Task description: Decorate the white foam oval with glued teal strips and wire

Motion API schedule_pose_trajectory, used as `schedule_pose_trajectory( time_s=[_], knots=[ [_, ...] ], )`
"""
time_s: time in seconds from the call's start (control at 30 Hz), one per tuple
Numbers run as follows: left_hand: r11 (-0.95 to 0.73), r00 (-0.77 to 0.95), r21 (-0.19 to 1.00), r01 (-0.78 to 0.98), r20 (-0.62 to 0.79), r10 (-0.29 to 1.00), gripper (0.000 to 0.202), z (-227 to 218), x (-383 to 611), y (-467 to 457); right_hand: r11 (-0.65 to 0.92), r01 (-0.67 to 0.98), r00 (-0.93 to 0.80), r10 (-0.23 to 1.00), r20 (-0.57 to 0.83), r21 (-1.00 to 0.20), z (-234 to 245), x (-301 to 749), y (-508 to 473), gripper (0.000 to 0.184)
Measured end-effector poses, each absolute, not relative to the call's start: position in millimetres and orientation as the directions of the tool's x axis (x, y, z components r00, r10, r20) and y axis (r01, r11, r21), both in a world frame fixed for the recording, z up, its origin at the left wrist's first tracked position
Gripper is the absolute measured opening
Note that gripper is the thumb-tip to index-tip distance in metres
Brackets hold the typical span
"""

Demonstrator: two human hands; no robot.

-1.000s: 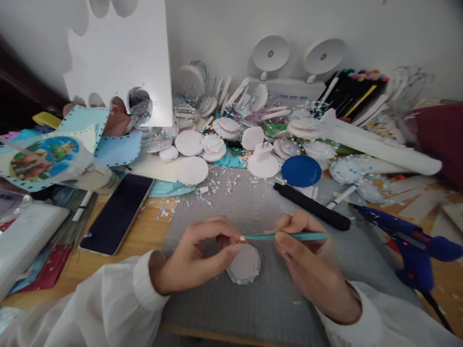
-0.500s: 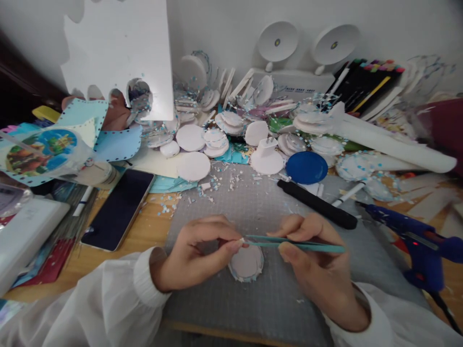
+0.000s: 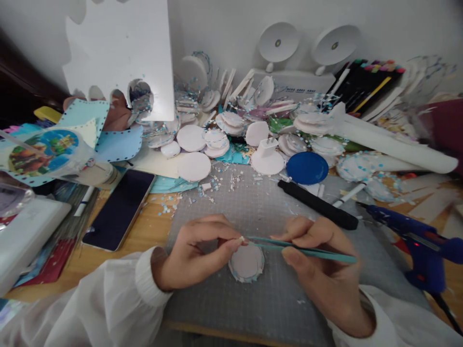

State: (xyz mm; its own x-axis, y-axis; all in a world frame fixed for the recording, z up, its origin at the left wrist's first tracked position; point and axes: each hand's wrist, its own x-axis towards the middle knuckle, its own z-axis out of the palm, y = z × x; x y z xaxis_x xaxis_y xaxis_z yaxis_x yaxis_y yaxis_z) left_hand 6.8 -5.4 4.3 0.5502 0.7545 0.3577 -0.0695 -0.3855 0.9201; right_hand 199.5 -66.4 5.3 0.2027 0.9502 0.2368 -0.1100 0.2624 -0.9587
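Your left hand (image 3: 202, 250) pinches a tiny white piece (image 3: 241, 239), not yet set down, and your right hand (image 3: 320, 265) grips teal tweezers (image 3: 334, 256) beside it, over the cutting mat (image 3: 289, 308) where a white disc (image 3: 247, 262) lies, its visible rim already edged with blue-and-white bits (image 3: 259, 271).

The left hand (image 3: 202, 253) pinches a tiny pale piece (image 3: 242, 238) between its fingers, near the far edge of a small round disc (image 3: 247, 264) with blue and white bits around its rim. The right hand (image 3: 325, 274) holds teal tweezers (image 3: 325, 254), tips slightly parted, pointing toward the piece; contact is unclear. The disc lies on a gray mat (image 3: 210, 308) on a wooden surface (image 3: 148, 241). A dark phone (image 3: 119, 209) lies to the left, a blue glue gun (image 3: 401, 229) to the right. Beyond are a black rod-shaped tool (image 3: 318, 205) and a blue disc (image 3: 307, 168).
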Motion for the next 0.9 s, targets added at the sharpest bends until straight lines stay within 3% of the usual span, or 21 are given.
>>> schedule_pose_trajectory(
  time_s=[0.9],
  knots=[
    [-0.414, 0.587, 0.908, -0.073, 0.374, 0.718, 0.010, 3.3, 7.9, -5.9, 0.150, -0.220, 0.157, 0.981, 0.117, -0.964, 0.0, 202.4, -67.3, 0.013]
  ],
)
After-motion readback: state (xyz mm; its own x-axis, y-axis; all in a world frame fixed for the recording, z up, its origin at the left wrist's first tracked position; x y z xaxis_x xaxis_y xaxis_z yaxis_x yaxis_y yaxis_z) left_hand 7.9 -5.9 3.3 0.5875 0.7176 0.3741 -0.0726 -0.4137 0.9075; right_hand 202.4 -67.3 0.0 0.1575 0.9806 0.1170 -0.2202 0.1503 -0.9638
